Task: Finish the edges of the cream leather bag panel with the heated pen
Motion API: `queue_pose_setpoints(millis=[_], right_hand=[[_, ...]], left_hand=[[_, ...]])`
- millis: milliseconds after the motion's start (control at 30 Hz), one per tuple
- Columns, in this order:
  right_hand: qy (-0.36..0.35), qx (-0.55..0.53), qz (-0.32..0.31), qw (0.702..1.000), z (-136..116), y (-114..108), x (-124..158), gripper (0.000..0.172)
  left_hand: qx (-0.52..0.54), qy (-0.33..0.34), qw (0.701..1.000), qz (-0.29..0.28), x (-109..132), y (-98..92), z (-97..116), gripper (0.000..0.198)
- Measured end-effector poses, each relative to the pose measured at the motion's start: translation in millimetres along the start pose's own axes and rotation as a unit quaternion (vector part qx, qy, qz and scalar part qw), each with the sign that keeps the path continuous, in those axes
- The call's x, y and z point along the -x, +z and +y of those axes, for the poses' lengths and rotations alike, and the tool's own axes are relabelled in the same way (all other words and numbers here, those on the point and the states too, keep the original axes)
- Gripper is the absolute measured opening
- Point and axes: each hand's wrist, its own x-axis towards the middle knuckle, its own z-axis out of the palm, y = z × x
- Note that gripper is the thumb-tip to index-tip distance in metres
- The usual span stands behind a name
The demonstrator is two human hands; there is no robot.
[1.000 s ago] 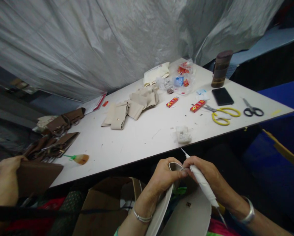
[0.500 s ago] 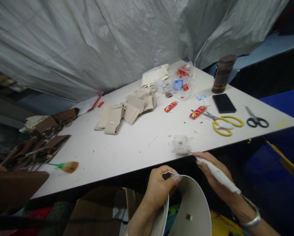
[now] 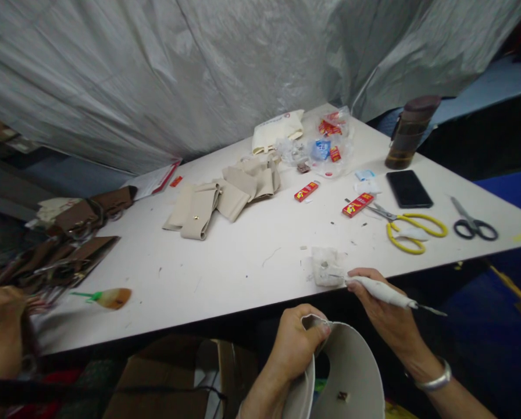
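Observation:
My left hand (image 3: 298,343) pinches the upper edge of a curved beige leather-like piece (image 3: 360,366), which hangs below the table edge and bears a small metal fitting. In my right hand (image 3: 385,314) is a thin-tipped tool with a white wrapped handle (image 3: 385,292), metal showing at both ends. Its front tip reaches over a small whitish pad (image 3: 325,273) at the table's front edge; whether it touches cannot be made out. A dab of something sits on the pad.
On the table (image 3: 225,262) are folded beige pieces (image 3: 202,212), red glue boxes (image 3: 357,205), yellow-handled scissors (image 3: 417,224), black-handled scissors (image 3: 474,227), a phone (image 3: 409,188), a bottle (image 3: 413,134) and a green-tipped squeeze bottle (image 3: 114,298). Another person's hand (image 3: 1,326) is at left, near brown pieces (image 3: 86,259).
My right hand has turned the tool so its front tip now lies over the pad and its rear tip shows. My left hand keeps its pinch. The other person's hand and brown piece have shifted.

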Motion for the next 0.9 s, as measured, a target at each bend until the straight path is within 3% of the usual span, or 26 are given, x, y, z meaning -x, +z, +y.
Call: queue_pose_setpoints(millis=[233,500,767,900], right_hand=[[-0.047,0.018,-0.016,0.999,4.4,3.5,-7.2,0.025],[-0.158,0.138,-0.033,0.977,0.4,4.9,-13.6,0.018],[-0.107,0.097,-0.007,0.989,-9.1,-0.9,-6.5,0.023],[0.007,-0.047,-0.077,0.996,-13.1,-3.6,12.1,0.026]], left_hand=[[0.01,-0.009,1.0,0.01,-5.8,-9.1,-0.9,0.016],[-0.016,-0.011,1.0,0.015,-6.8,-10.8,-4.1,0.018],[-0.011,-0.006,1.0,-0.008,-2.3,-13.4,0.2,0.019],[-0.01,-0.006,1.0,-0.018,-1.3,-12.7,1.6,0.018]])
